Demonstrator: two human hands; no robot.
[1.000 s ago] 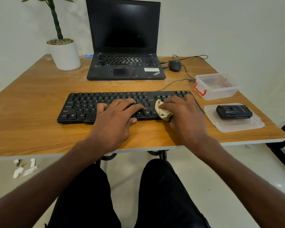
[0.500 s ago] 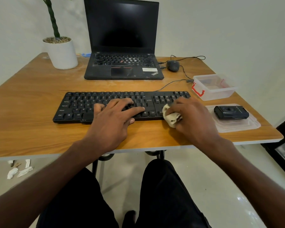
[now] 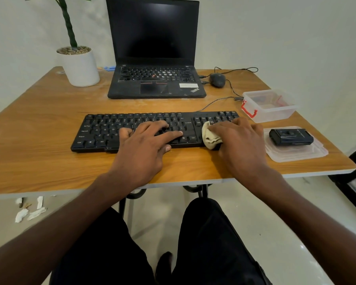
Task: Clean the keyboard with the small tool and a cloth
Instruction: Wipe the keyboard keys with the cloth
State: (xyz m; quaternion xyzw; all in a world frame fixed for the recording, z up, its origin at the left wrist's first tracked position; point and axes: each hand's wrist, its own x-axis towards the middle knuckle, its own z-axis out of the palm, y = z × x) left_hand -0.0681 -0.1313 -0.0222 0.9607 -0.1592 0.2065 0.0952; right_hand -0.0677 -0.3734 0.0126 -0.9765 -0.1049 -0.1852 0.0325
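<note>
Head view. A black full-size wired keyboard (image 3: 132,130) lies across the middle of a wood-grain tabletop (image 3: 39,140), its long side parallel to the near edge. The left hand (image 3: 144,145) rests palm-down on the centre of the keyboard, fingers straight and spread over the keys, thumb at the front edge. The right hand (image 3: 238,140) covers the keyboard's right end and presses a crumpled cream cloth (image 3: 209,136) onto the keys just left of the numeric block; whether its fingers curl round the cloth cannot be told, since the back of the hand hides them.

Beyond the keyboard stands an open black laptop (image 3: 154,58) with a dark screen, flanked by a white cylindrical plant pot (image 3: 80,66) to the left and a dark corded mouse (image 3: 217,80) to the right. At the right edge of the table sit a clear plastic box with red clips (image 3: 269,105) and, nearer, a flat clear plastic lid (image 3: 296,153) bearing a small black rectangular device (image 3: 290,137). White paper scraps (image 3: 29,212) lie on the floor at lower left.
</note>
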